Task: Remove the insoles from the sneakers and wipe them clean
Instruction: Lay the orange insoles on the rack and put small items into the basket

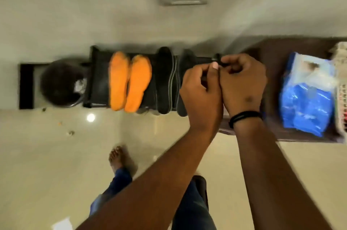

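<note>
We're looking down at a low dark rack (97, 79) against the wall, and the insoles are already out and laid across it. Two orange insoles (129, 81) lie side by side, touching along their inner edges, and just to their right lie two dark insoles (165, 77), the second one partly hidden behind our left hand (201, 91).

Both hands meet in front of us, knuckles touching. The left hand's fingers are curled, its thumb pressed forward, and the right hand (244, 83) is curled too, and together they pinch a small black object (218, 59) that pokes out above the fingers. The picture is blurred here, so it may be a clip or a cap; we can't say which.

Now, the handling. Those insoles look thin and foamy: light, bendy, likely to flop if lifted by one end. We'd take each one at the heel or pinch it across the waist, and support it flat on the palm or the rack while wiping, since a soft sheet will buckle under a hard rub. The orange faces look slightly fuzzy, so they should grip well and not slip.

On the brown bench (272, 55) to the right sits a blue packet (306, 98), possibly wipes, and that's probably our next reach.
</note>
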The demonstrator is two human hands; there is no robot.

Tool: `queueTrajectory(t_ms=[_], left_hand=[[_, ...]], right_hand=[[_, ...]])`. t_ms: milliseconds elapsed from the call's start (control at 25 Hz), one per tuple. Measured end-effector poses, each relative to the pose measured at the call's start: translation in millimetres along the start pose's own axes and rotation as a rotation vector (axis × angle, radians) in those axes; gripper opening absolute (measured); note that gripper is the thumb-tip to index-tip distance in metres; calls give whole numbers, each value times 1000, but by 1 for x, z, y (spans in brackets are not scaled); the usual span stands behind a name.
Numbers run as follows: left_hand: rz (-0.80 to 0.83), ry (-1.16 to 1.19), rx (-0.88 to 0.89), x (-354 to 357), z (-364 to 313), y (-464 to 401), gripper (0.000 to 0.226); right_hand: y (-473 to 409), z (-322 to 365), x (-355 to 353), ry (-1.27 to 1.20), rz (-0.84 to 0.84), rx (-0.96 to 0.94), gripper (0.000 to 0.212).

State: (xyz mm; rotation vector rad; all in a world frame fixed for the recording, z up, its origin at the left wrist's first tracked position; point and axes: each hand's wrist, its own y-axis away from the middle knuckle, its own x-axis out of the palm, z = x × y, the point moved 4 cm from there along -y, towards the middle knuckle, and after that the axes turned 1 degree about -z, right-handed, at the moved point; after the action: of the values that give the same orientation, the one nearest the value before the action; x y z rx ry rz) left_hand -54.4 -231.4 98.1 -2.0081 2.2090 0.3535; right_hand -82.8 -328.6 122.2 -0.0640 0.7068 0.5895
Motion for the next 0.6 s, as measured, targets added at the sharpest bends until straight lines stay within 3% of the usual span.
queueTrajectory(t_ms=[320, 600], left_hand=[[-413, -32, -272, -309, 118, -70, 22], [-625, -119, -459, -553, 227, -112, 18]], right_hand=[[181, 128, 280, 109, 520, -169, 12], [347, 202, 501, 245, 903, -228, 10]])
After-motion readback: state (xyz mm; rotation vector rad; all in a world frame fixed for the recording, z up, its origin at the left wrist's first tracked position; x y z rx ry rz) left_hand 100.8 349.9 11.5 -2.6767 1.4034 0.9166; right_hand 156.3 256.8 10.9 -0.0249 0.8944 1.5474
